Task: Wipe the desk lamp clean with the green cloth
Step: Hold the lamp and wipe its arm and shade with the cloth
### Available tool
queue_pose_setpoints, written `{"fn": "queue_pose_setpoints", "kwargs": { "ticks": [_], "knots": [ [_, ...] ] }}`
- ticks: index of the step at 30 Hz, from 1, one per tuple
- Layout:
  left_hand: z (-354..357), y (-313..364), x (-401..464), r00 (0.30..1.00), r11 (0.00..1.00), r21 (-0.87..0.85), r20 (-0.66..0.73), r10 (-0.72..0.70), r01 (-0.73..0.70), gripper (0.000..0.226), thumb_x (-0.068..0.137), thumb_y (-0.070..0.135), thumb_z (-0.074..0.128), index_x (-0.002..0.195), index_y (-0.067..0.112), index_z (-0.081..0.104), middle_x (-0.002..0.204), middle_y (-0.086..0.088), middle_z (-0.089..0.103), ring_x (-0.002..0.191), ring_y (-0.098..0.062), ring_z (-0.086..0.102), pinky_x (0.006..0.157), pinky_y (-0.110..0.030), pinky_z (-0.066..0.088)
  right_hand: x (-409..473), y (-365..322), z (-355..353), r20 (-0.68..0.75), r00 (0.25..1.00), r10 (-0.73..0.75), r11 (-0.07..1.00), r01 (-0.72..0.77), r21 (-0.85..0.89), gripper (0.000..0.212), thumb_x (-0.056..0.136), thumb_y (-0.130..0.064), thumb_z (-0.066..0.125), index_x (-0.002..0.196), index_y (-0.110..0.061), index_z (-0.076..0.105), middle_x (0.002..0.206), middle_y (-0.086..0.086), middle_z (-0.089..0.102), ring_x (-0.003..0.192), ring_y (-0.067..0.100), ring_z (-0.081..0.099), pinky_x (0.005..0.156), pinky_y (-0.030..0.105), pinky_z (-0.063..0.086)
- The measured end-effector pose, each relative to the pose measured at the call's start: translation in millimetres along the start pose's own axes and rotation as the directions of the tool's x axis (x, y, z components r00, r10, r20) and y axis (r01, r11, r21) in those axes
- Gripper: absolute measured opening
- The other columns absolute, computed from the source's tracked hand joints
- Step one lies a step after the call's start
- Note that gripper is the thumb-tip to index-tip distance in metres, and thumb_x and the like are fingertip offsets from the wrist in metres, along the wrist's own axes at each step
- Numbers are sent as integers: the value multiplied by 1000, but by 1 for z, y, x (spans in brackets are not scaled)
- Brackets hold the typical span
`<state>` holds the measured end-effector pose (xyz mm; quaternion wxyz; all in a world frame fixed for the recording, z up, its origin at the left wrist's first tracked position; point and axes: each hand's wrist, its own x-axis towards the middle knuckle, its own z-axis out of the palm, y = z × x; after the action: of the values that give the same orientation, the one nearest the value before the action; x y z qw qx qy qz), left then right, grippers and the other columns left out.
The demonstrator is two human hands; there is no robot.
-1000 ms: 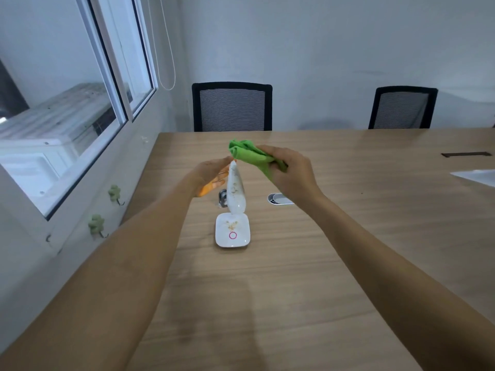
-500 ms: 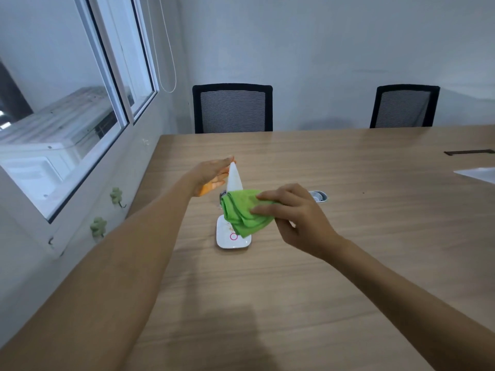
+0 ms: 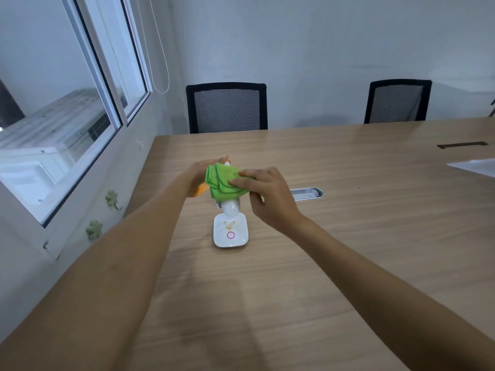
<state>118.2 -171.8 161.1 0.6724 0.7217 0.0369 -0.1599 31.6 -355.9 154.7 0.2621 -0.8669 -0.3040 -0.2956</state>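
A small white desk lamp stands on the wooden table, with a square base point(image 3: 231, 234) that bears a pink ring button and some brownish crumbs. Its white upright head point(image 3: 232, 207) shows only at the lower end; an orange part peeks out behind my left hand. My left hand point(image 3: 201, 174) holds the lamp head from the left side. My right hand point(image 3: 263, 192) presses the folded green cloth point(image 3: 223, 180) against the front of the lamp head, which hides most of it.
The table point(image 3: 348, 236) has a metal cable grommet point(image 3: 306, 194) just right of the lamp, a dark slot point(image 3: 462, 145) and a white sheet point(image 3: 476, 167) at the far right. Two black mesh chairs point(image 3: 226, 107) stand behind. A window wall runs along the left.
My right hand and the green cloth went from the lamp's top down to its lower part, then back up over the upper part. My left hand stayed on the lamp.
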Motion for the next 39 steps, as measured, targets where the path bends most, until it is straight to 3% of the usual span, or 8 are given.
{"fn": "queue_pose_setpoints", "kwargs": {
  "ticks": [9, 12, 16, 21, 25, 30, 34, 39],
  "knots": [
    [-4, -2, 3, 998, 999, -41, -54, 22, -25, 53, 84, 40, 64, 128, 11, 57, 130, -1, 59, 119, -16, 54, 102, -29, 43, -64, -11, -36, -61, 943, -326, 934, 312, -172, 45, 83, 1, 41, 99, -23, 75, 115, 5, 71, 94, 27, 53, 77, 40, 51],
    [-5, -1, 2, 998, 999, -41, -49, 29, -31, 55, 81, 42, 66, 125, 11, 58, 131, -4, 59, 122, -19, 54, 107, -33, 42, -47, -11, -37, -204, 943, -262, 957, 227, -182, 51, 95, -6, 27, 98, -22, 76, 111, 7, 72, 95, 26, 50, 78, 40, 51],
    [-10, -2, 6, 1000, 1000, 2, -4, 20, -20, 75, 58, 55, 75, 119, 13, 64, 131, -6, 62, 123, -23, 56, 109, -42, 41, 0, -3, -23, -197, 978, -66, 985, 32, -171, 47, 77, -3, 38, 97, -24, 76, 107, 5, 73, 91, 30, 55, 73, 42, 52],
    [-2, 3, 1, 999, 1000, 16, -33, 12, -11, 33, 88, 41, 57, 103, 13, 66, 102, -6, 65, 92, -20, 61, 91, -37, 48, -2, -11, -8, -17, 998, -64, 989, 62, -134, 48, 74, -10, 38, 100, -25, 75, 105, 5, 73, 90, 33, 60, 71, 43, 54],
    [-3, 3, 5, 998, 1000, 12, -63, 8, -8, 46, 87, 37, 61, 124, 10, 59, 123, -4, 61, 118, -19, 55, 104, -34, 44, -44, -15, -10, -42, 987, -154, 977, 146, -154, 51, 81, -2, 38, 107, -27, 73, 111, 4, 71, 93, 27, 51, 74, 42, 52],
    [-3, 5, 3, 998, 1000, -8, -64, -8, 8, 45, 88, 32, 59, 127, 9, 55, 118, 1, 59, 113, -15, 54, 99, -27, 41, -69, -17, -28, -115, 918, -380, 899, 337, -279, 47, 88, -4, 37, 104, -29, 74, 114, 2, 72, 95, 23, 51, 77, 34, 48],
    [-2, 6, 2, 998, 1000, -12, -63, 0, -1, 45, 88, 34, 60, 126, 11, 58, 122, 0, 60, 105, -13, 59, 88, -25, 48, -39, -5, -27, -280, 934, -225, 951, 148, -271, 52, 93, -5, 29, 101, -28, 75, 111, 3, 73, 94, 25, 48, 76, 35, 49],
    [-3, 4, 6, 997, 1000, 1, -75, 17, -17, 54, 77, 34, 70, 124, 8, 60, 132, -11, 60, 119, -24, 57, 100, -38, 46, -2, 4, -12, -196, 976, -93, 967, 42, -250, 48, 74, -6, 41, 101, -27, 74, 108, 5, 72, 95, 24, 43, 74, 36, 47]
  ]
}}
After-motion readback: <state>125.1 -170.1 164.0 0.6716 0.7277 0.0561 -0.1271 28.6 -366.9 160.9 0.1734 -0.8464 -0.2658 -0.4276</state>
